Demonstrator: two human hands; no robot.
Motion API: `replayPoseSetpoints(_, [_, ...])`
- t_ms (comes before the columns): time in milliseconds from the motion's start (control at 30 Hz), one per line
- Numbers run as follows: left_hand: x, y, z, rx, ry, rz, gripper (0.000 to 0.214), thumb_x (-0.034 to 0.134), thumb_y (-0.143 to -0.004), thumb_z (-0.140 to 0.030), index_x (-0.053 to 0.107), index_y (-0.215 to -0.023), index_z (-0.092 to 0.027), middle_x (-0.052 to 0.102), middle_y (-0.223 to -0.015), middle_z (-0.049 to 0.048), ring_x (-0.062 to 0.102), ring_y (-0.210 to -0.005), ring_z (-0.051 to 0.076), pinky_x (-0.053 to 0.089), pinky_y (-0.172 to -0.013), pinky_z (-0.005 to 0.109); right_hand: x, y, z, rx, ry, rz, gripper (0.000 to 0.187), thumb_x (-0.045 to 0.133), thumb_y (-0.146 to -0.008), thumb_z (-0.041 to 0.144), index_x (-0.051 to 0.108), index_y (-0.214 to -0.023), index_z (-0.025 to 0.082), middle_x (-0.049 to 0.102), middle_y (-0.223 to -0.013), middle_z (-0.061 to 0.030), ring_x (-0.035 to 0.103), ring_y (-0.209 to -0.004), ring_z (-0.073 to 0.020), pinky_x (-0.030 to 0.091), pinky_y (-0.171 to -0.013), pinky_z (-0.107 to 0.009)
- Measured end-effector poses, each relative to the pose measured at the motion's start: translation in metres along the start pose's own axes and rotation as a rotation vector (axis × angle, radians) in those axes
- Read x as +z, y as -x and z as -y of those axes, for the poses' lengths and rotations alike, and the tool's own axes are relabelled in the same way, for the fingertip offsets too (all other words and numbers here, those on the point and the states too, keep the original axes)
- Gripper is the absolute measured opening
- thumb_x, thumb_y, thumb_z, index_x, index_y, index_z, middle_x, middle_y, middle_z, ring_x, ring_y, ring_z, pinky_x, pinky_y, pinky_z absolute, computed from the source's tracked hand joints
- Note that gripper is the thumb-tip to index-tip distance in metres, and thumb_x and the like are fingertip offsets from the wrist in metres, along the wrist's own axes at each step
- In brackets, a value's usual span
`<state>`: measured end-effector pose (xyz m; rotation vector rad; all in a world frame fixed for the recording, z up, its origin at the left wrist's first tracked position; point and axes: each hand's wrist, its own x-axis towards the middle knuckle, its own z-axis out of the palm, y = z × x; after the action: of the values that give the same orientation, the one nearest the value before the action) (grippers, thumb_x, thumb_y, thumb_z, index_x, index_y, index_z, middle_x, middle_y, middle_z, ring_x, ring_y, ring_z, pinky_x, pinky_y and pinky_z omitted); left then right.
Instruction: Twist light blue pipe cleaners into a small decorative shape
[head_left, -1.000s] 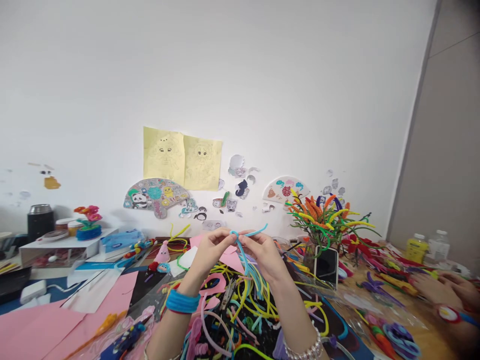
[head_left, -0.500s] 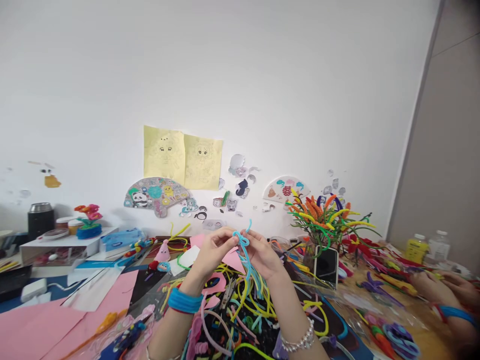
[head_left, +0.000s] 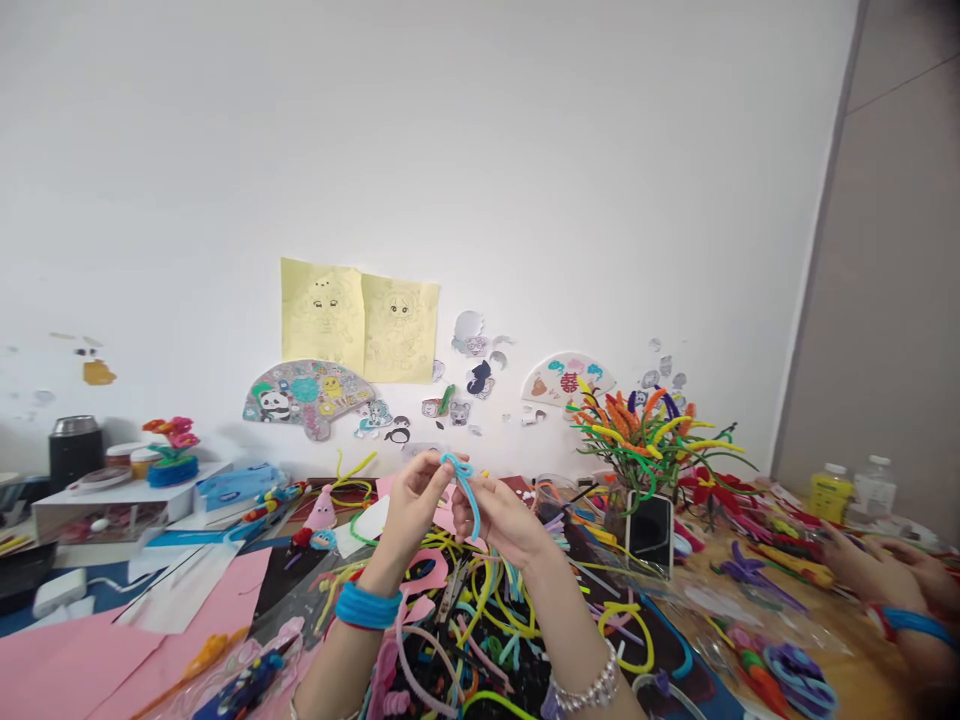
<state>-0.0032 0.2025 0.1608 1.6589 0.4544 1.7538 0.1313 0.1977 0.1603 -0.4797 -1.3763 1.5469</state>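
A light-blue, fuzzy pipe cleaner, bent into small loops with a curved hanging tail, is pinched in the left hand; the right hand curls beside it, grip unclear. Below lies a multicoloured tangle of fuzzy stems.

light: bright, diffuse on wall | shadows: soft | edges: stretched | top-right corner: dark

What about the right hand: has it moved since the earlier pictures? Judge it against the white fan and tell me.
Yes. Against the white fan on the wall, the right hand has shifted a little to the left in the view.
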Motion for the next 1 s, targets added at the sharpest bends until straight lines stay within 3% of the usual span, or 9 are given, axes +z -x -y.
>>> replayPoseSetpoints(167, [-0.001, 0.000, 0.003, 0.001, -0.003, -0.099, 0.015, 0.066, -0.080, -0.032, 0.060, -0.079, -0.018, 0.065, -0.074, -0.0005, 0.061, -0.070, 0.014, 0.048, -0.067, 0.024, -0.001, 0.002, 0.005, -0.231, 0.084, -0.234, 0.032, 0.071, -0.071, 0.045, 0.068, -0.078, 0.015, 0.062, -0.068, -0.0011, 0.057, -0.062, -0.0117, 0.051, -0.063, -0.026])
replayPoseSetpoints(300, [0.001, -0.001, 0.002, 0.011, -0.007, -0.090, 0.015, 0.071, -0.075, -0.029, 0.062, -0.078, -0.017, 0.066, -0.075, 0.0005, 0.061, -0.071, 0.014, 0.048, -0.066, 0.024, 0.009, 0.006, 0.008, -0.324, 0.169, -0.237, 0.031, 0.071, -0.072, 0.042, 0.069, -0.091, 0.017, 0.067, -0.082, -0.0035, 0.060, -0.072, -0.0145, 0.051, -0.071, -0.029])
replayPoseSetpoints(400, [0.000, -0.002, 0.003, -0.007, 0.000, -0.096, 0.015, 0.073, -0.072, -0.026, 0.063, -0.078, -0.017, 0.066, -0.074, 0.0003, 0.061, -0.070, 0.014, 0.048, -0.064, 0.023, 0.016, 0.007, 0.006, -0.388, 0.254, -0.282, 0.027, 0.071, -0.073, 0.038, 0.069, -0.091, 0.018, 0.067, -0.080, -0.0030, 0.059, -0.068, -0.0137, 0.049, -0.068, -0.028])
replayPoseSetpoints(600, [-0.005, -0.006, 0.005, -0.079, -0.020, -0.083, 0.015, 0.074, -0.070, -0.025, 0.065, -0.077, -0.016, 0.066, -0.071, 0.0005, 0.061, -0.065, 0.013, 0.048, -0.059, 0.023, 0.013, 0.005, 0.004, -0.425, 0.310, -0.365, 0.021, 0.071, -0.073, 0.035, 0.070, -0.082, 0.016, 0.062, -0.064, -0.0002, 0.055, -0.062, -0.0130, 0.046, -0.063, -0.026])
replayPoseSetpoints(867, [0.000, -0.005, 0.002, -0.099, 0.013, -0.082, 0.016, 0.076, -0.068, -0.025, 0.066, -0.076, -0.016, 0.067, -0.073, 0.0005, 0.062, -0.069, 0.013, 0.049, -0.063, 0.023, 0.008, 0.000, -0.002, -0.369, 0.192, -0.385, 0.023, 0.073, -0.071, 0.038, 0.070, -0.078, 0.016, 0.063, -0.064, 0.0000, 0.055, -0.059, -0.0116, 0.047, -0.062, -0.026])
replayPoseSetpoints(1000, [-0.001, -0.005, 0.001, -0.154, 0.051, -0.067, 0.018, 0.074, -0.071, -0.027, 0.063, -0.080, -0.016, 0.065, -0.073, -0.0003, 0.061, -0.067, 0.012, 0.046, -0.058, 0.019, 0.009, 0.000, 0.000, -0.415, 0.299, -0.421, 0.021, 0.071, -0.073, 0.036, 0.070, -0.081, 0.017, 0.064, -0.066, -0.0012, 0.056, -0.061, -0.0131, 0.046, -0.063, -0.026])
